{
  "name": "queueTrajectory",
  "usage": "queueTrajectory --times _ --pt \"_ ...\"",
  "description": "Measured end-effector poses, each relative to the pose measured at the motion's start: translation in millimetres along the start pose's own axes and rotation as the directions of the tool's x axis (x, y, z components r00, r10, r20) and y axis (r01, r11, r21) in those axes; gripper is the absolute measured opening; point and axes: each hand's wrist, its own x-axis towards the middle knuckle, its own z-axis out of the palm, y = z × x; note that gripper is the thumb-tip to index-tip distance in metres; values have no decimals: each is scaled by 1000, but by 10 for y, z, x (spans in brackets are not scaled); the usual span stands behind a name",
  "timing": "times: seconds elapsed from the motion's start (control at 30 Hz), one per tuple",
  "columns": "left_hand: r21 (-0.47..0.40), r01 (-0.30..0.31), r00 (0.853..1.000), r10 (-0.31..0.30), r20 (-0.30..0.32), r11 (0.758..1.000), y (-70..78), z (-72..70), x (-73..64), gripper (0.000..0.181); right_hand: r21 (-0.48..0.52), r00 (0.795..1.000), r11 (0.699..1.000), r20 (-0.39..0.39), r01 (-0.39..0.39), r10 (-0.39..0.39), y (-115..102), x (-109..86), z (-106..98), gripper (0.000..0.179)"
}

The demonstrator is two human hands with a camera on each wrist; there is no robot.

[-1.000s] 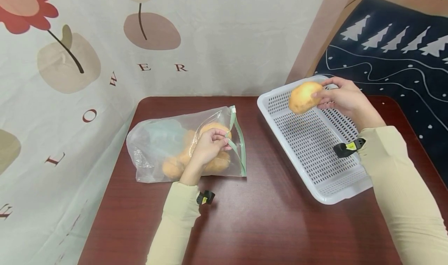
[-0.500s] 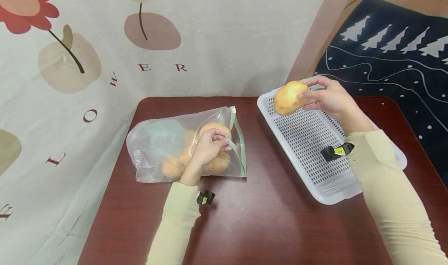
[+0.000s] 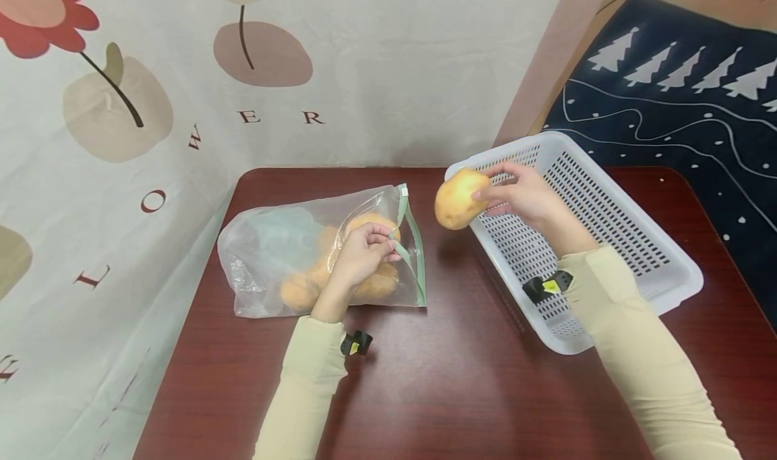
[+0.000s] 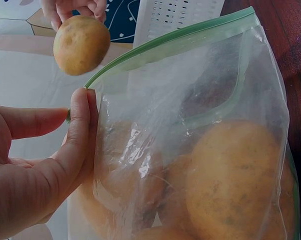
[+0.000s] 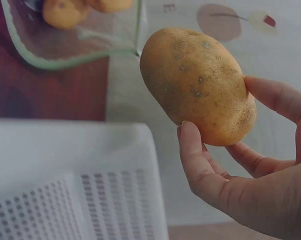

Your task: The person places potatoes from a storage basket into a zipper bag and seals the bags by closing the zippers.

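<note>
A clear zip bag with a green-edged mouth lies on its side, its opening facing right. Several potatoes rest inside it, seen through the plastic; in the left wrist view one large potato sits close behind the film. My left hand pinches the green edge of the mouth between thumb and fingers, holding it apart. Between the thumb and fingertips of my right hand is another potato, held in the air over the basket's left rim. Brown spots mark its skin in the right wrist view.
A white perforated plastic basket stands on the right of the dark red table; no potatoes show in its visible part. A printed cloth hangs behind the table, with a dark tree-patterned cloth at the right.
My right hand has carried the potato leftward and a little nearer, from above the basket's inside to its left rim. The left hand and the bag have stayed in place.
</note>
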Motion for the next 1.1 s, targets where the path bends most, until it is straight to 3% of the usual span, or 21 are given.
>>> queueTrajectory --times 0.47,1.1 --pt "-1 10 1000 -10 7 1000 25 2 -8 19 -20 996 999 79 -40 41 326 56 465 39" --pt "0 33 999 -33 5 999 59 29 -8 19 58 994 996 79 -73 69 513 137 665 37"
